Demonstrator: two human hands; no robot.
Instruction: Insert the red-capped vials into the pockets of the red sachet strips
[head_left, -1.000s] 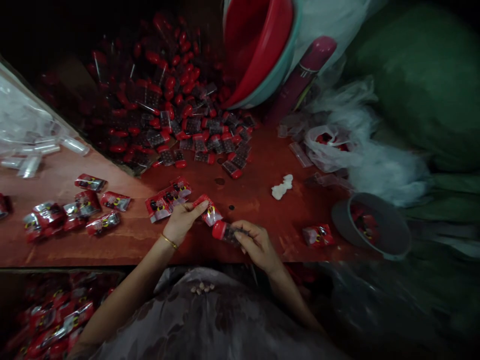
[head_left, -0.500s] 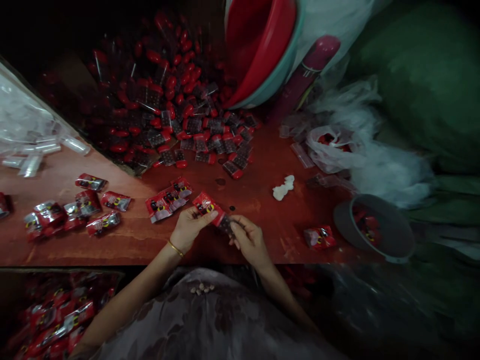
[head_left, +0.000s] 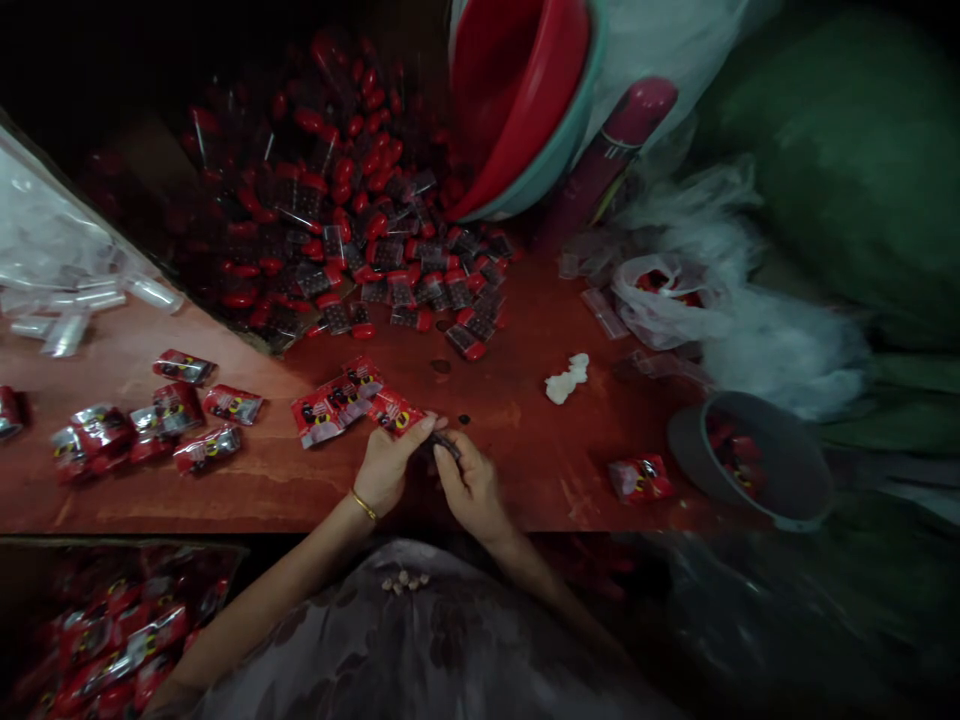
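My left hand (head_left: 391,462) is closed, pinching a red printed packet (head_left: 393,409) between thumb and fingers near the table's front edge. My right hand (head_left: 471,487), also closed, grips a small dark see-through case (head_left: 448,444) right against the packet's lower end. Whether the case is inside the packet or only touching it, I cannot tell; my fingers cover the join. Just left of my hands lie several more red packets (head_left: 330,408), overlapping one another. Beyond them spreads a big heap of dark clear cases with red ends (head_left: 390,250).
Further left are loose red packets (head_left: 206,448) and clear plastic tubes (head_left: 71,310). At the right stand a grey bowl (head_left: 806,470), a single packet (head_left: 641,478) and crumpled plastic bags (head_left: 780,340). A red basin (head_left: 517,120) and a pink flask (head_left: 600,160) are behind.
My right hand has shifted a little left and down and turned, closer to my left hand. The packet has moved slightly left, and less of the dark case shows.
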